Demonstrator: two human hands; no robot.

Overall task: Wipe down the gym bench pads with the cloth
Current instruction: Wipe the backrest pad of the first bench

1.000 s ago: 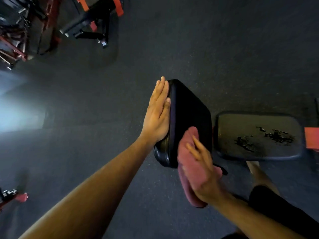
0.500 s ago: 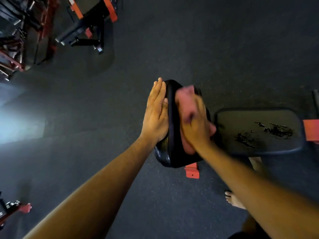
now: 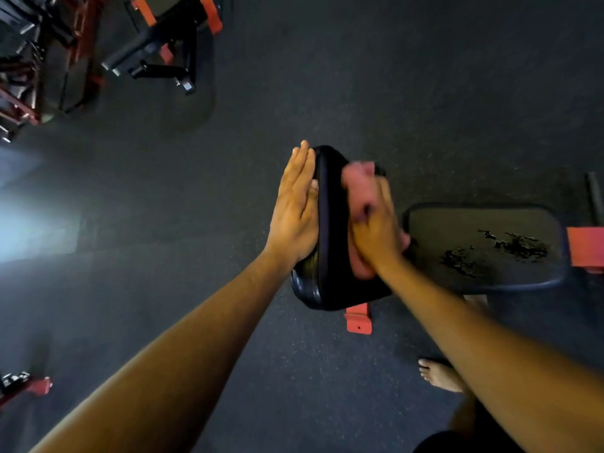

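I have the pink cloth [image 3: 358, 191] bunched under my right hand [image 3: 376, 230], fingers curled on it, pressed to the face of the upright back pad [image 3: 330, 256] at frame centre; it looks soft and light, so I judge pressure matters more than grip. My left hand [image 3: 294, 217] lies flat, fingers straight, bracing the pad's back at 9 o'clock. The seat pad [image 3: 483, 243] at 3 o'clock shows worn, flaking patches, and my bare foot [image 3: 438, 374] stands at 5 o'clock.
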